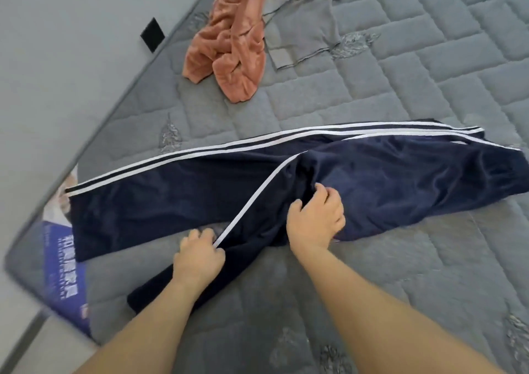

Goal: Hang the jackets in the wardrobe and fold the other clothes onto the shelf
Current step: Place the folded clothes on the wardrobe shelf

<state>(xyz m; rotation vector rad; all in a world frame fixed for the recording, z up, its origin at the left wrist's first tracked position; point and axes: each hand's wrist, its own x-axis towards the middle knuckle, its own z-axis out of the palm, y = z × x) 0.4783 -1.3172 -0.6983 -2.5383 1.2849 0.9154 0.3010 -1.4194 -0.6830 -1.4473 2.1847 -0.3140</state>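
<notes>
The navy track pants [177, 202] lie on the mattress [400, 273] with their long axis running left to right across the view, just beyond both hands. One leg stretches flat out to the left of the hands, its cuff end near the mattress edge; the waist part lies bunched to the right of the hands. The other leg bends back toward the person and passes under the left hand [199, 254], ending nearer than both hands. The fabric is dark blue and slightly shiny, with two white stripes along the far side seam and another white stripe running diagonally down to the left hand.

The left hand has its fingers curled and pinches the cloth at the lower end of that diagonal stripe. The right hand [315, 219] grips a fold of the dark fabric near the crotch, fingers curled round it.

Well beyond the hands, an orange fleecy garment [229, 55] lies crumpled on the mattress, and a grey garment [303, 30] lies just right of it, touching it.
</notes>
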